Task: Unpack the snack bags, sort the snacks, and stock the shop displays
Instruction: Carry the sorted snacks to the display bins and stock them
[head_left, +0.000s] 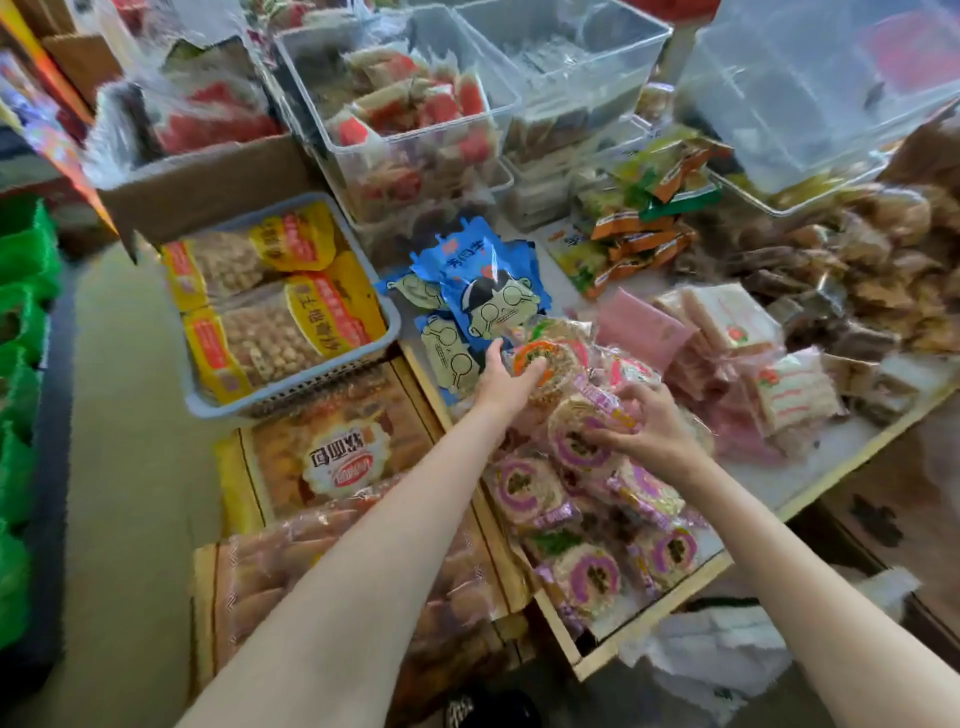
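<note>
My left hand (506, 379) grips a round rice cake pack with an orange label (548, 358) at the far end of a pile on the display table (810, 483). My right hand (649, 426) holds a round pack with a purple label (576, 441), fingers curled over it. Several more purple-label rice cake packs (597, 530) lie heaped toward the table's near edge. Blue cartoon-face snack packs (483, 296) lie just beyond my left hand.
Pink wafer packs (727, 353) and brown snacks (857, 270) fill the table's right. A grey basket of yellow nut bags (280, 301) stands left, above boxed bread bags (337, 457). Clear bins (405, 98) stand at the back. Green crates (21, 364) line the far left.
</note>
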